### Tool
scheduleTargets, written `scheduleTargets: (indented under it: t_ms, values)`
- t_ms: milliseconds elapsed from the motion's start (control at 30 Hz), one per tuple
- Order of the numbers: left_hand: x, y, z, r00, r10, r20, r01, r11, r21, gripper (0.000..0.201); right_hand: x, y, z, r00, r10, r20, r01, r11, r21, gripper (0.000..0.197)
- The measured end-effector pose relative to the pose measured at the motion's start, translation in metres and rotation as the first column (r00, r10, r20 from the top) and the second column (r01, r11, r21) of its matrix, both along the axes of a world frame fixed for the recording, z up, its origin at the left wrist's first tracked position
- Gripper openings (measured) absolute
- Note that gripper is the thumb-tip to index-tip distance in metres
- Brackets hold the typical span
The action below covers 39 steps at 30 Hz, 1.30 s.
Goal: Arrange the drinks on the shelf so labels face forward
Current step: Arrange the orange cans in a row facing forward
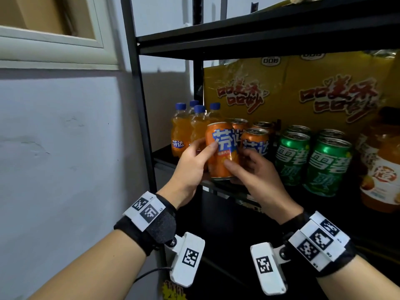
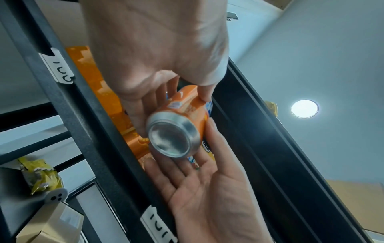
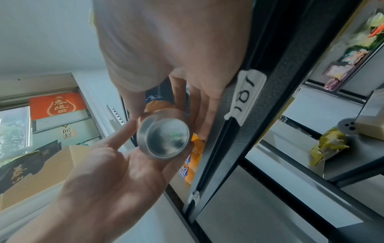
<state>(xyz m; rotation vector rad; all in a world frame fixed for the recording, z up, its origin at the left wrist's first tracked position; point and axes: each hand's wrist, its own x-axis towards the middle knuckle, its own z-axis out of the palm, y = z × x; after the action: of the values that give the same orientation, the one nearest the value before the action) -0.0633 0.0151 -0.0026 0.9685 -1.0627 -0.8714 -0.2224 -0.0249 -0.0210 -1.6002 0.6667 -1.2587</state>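
Orange can [image 1: 223,150] sits between both my hands, lifted just off the shelf [image 1: 218,187] front edge, long axis near upright with the top tipped slightly left; my left hand [image 1: 190,167] pinches it from the left, thumb across the label, my right hand [image 1: 253,172] curls round it from the right and below, equally near; blue-white logo already faces me, silver base visible from underneath

Orange can [image 1: 223,151] between my hands: blue-and-white lettering, silver base. Green cans [image 1: 329,165]: white lettering. Orange bottles [image 1: 180,131]: blue caps. Shelf [image 1: 259,37]: black.
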Motion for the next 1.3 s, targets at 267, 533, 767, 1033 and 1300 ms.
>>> scheduleTargets:
  t_ms: [267,533,767,1033,1300]
  values:
    - [0.002,0.003,-0.002,0.996,-0.070,0.049,0.068,0.997,0.039,0.067,-0.010,0.003,0.003,0.997,0.080,0.010,-0.081,0.996,0.034,0.058]
    - [0.008,0.010,0.008,0.998,-0.055,0.041,0.053,0.997,0.053,0.045,-0.012,0.002,0.004,0.988,0.150,0.028,-0.151,0.987,0.055,0.037]
    - [0.006,0.009,0.005,0.993,-0.031,0.111,0.027,0.999,0.037,0.059,-0.014,-0.002,0.001,0.984,0.172,0.042,-0.174,0.984,0.042,0.050]
    - [0.004,0.012,0.012,0.957,-0.274,-0.092,0.286,0.947,0.147,0.039,-0.013,-0.001,0.004,0.984,0.146,0.098,-0.153,0.985,0.077,0.056]
    - [0.004,0.006,0.009,0.993,-0.113,-0.028,0.113,0.994,0.006,0.058,-0.010,0.003,0.003,0.989,0.147,-0.027,-0.147,0.989,-0.001,0.051]
